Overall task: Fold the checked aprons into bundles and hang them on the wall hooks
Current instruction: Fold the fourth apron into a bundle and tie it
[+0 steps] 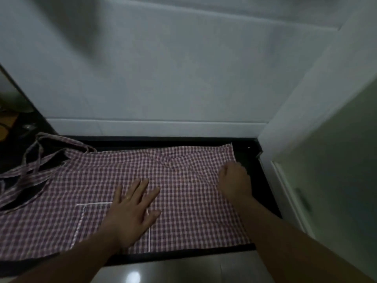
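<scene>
- The straps (30, 160) of the apron lie loosely tangled at the far left of the black countertop (263, 193), some trailing off the left edge of the view.
- The checked apron (183, 193), pink-and-white, is spread flat across the countertop, below the white tiled wall (163, 78). Its skirt runs to the right, and it is not yet folded.
- A pocket (91, 221) outlined in white stitching sits on the apron's near half.
- The left hand (132, 211) presses flat on the apron over the pocket's right part, fingers straight and spread. A ring (128, 197) shows on one finger.
- The right hand (234, 180), well apart from the left, has its fingers curled round the apron's right hem near the far corner.
- A pale door panel (336, 180) stands at the right.
</scene>
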